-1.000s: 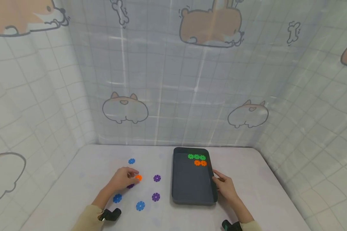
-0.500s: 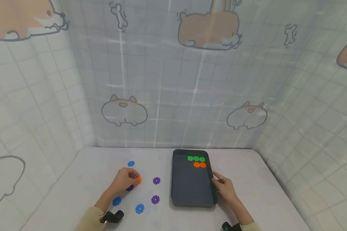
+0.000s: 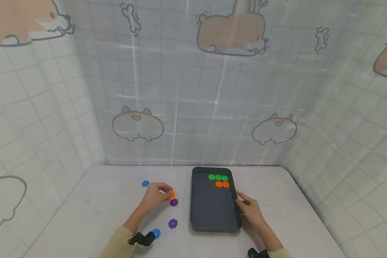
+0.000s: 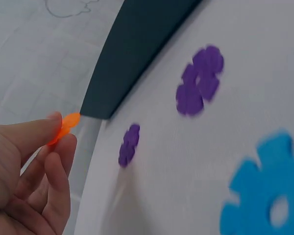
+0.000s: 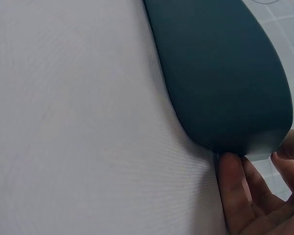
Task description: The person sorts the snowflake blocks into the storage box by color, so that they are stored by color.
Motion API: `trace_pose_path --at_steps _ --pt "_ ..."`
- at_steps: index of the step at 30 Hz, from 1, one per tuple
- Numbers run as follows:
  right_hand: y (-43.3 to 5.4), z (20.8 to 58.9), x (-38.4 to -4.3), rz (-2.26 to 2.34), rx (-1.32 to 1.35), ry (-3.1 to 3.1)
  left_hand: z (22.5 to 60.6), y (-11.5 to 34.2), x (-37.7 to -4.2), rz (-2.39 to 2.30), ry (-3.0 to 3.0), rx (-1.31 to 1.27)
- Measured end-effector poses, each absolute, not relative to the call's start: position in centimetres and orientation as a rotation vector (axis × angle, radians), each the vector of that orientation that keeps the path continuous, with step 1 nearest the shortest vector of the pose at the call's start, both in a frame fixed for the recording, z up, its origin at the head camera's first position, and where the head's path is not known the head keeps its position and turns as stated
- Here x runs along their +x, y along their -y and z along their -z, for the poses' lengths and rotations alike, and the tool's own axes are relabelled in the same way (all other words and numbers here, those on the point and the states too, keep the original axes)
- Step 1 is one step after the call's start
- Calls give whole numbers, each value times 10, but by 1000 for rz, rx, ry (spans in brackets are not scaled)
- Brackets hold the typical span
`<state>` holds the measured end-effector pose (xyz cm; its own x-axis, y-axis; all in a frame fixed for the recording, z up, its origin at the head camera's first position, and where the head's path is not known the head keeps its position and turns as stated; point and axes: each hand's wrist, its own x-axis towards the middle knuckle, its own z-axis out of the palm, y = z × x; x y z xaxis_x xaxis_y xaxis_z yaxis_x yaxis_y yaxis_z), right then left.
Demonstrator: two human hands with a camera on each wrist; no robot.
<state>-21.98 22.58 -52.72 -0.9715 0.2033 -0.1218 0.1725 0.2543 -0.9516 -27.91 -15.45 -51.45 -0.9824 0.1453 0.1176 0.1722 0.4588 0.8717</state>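
Note:
My left hand point(image 3: 156, 196) pinches an orange flower-shaped disc point(image 4: 67, 127) between thumb and fingers, raised above the table just behind a purple flower disc point(image 3: 174, 202). Another purple disc point(image 3: 172, 223) lies nearer the front. A blue disc point(image 3: 156, 233) is partly covered by the left wrist camera, and a second blue disc point(image 3: 145, 183) lies behind the hand. On the right, my right hand point(image 3: 249, 208) grips the right side of a dark grey tray point(image 3: 213, 211). Inside it, green discs point(image 3: 218, 177) form a row, with two orange discs point(image 3: 222, 184) below them.
The white table point(image 3: 290, 200) ends at a patterned curtain point(image 3: 193, 118) behind and at both sides. The tray's raised wall point(image 5: 220, 73) stands between the discs on the left and my right hand.
My left hand has lifted the orange disc and carried it right, toward the tray. Its arm now hides a blue and a purple disc. The right hand stays on the tray.

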Motion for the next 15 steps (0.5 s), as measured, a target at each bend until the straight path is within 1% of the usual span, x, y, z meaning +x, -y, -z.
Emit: trace_pose_path --at_steps 5,15 --pt "-226 530 -220 -1871 -363 2464 510 139 -280 1639 2605 -305" --pt "-228 531 -221 -1859 -367 2458 500 102 -285 1895 2483 -391"
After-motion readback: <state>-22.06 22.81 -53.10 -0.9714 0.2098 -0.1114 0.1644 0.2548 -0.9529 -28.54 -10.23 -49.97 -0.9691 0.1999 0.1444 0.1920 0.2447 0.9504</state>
